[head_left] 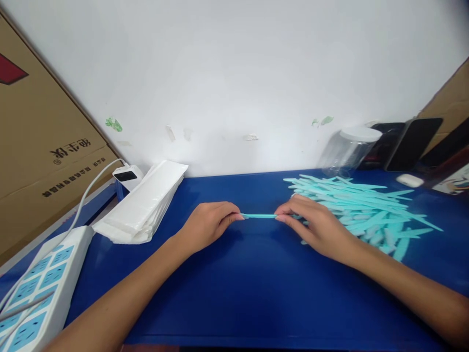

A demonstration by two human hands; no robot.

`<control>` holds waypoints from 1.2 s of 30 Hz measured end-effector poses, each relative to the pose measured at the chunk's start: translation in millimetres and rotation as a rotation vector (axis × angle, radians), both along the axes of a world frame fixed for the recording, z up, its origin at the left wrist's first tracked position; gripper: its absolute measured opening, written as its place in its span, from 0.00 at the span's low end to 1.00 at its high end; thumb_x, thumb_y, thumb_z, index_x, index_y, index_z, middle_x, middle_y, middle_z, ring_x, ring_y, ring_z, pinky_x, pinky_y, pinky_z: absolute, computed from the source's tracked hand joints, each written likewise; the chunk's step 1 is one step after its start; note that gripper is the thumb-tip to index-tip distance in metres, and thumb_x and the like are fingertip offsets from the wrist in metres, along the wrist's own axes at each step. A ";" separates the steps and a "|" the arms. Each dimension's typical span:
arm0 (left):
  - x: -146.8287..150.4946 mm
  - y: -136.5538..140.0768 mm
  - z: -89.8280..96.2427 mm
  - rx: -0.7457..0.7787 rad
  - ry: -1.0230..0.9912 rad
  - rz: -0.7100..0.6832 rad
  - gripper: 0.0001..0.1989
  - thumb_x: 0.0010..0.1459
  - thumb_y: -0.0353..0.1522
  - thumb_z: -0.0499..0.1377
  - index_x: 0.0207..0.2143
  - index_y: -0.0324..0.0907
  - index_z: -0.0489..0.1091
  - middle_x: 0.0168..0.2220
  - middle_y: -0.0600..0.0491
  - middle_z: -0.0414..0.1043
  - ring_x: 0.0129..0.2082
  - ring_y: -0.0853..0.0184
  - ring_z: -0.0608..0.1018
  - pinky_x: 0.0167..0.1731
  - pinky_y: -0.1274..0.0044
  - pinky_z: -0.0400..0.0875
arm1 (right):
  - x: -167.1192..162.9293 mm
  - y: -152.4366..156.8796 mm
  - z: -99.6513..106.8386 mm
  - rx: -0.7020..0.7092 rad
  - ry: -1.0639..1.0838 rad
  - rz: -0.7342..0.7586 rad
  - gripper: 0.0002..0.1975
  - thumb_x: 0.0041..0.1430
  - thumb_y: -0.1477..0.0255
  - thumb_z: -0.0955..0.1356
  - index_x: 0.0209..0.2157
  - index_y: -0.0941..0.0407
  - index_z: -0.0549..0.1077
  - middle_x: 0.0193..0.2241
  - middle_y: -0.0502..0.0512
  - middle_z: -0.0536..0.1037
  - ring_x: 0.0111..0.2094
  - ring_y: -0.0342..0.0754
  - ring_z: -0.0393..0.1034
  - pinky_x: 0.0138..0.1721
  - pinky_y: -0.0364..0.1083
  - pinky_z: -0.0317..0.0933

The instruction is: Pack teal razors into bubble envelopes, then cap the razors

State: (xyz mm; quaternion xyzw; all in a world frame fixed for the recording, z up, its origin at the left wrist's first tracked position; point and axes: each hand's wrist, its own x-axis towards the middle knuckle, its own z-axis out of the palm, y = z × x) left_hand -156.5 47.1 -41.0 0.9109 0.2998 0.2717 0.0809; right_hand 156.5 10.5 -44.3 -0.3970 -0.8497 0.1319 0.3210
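Observation:
A slim turquoise plastic stick (259, 216), shaped like an eyebrow razor, is stretched level between my two hands just over the blue table. The fingertips of my left hand (212, 225) pinch its left end. At the other end, the thumb and fingers of my right hand (317, 225) are closed on it. Behind and beyond my right hand spreads a loose pile of similar turquoise sticks (377, 208), some with paler, translucent wider parts. My fingers hide both ends of the held stick.
White flat plastic sleeves (142, 208) lie stacked at the left, by a white device with a dark screen (126, 175). A power strip (47, 288) with cables is at the near left. A clear lidded jar (348, 151) and a dark phone (414, 144) stand at the back right.

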 end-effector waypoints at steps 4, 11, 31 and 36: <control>-20.0 13.2 10.7 0.031 0.030 0.110 0.15 0.78 0.42 0.55 0.44 0.44 0.77 0.40 0.53 0.84 0.36 0.66 0.83 0.38 0.75 0.72 | 15.8 9.9 -1.6 0.034 0.014 -0.111 0.09 0.77 0.66 0.65 0.42 0.50 0.76 0.36 0.56 0.81 0.38 0.54 0.71 0.41 0.53 0.65; -65.0 41.5 22.0 0.049 0.441 0.459 0.20 0.77 0.43 0.52 0.42 0.44 0.80 0.43 0.47 0.81 0.40 0.57 0.82 0.38 0.69 0.72 | 15.0 26.2 5.9 0.079 -0.066 -0.164 0.11 0.75 0.64 0.66 0.39 0.51 0.79 0.36 0.58 0.82 0.41 0.58 0.70 0.46 0.57 0.64; -74.2 54.2 8.1 -0.023 0.586 0.597 0.21 0.77 0.37 0.49 0.44 0.43 0.83 0.43 0.44 0.79 0.40 0.53 0.82 0.35 0.68 0.70 | -9.6 82.5 -1.6 0.088 -0.317 -0.311 0.12 0.71 0.71 0.67 0.42 0.54 0.85 0.46 0.64 0.84 0.52 0.65 0.68 0.48 0.60 0.60; -71.9 51.7 9.7 0.019 0.606 0.629 0.21 0.77 0.36 0.48 0.49 0.42 0.82 0.48 0.44 0.79 0.42 0.53 0.83 0.36 0.68 0.71 | 51.8 78.4 34.4 0.136 -0.379 -0.358 0.18 0.74 0.65 0.64 0.45 0.58 0.84 0.41 0.66 0.84 0.47 0.63 0.71 0.48 0.57 0.61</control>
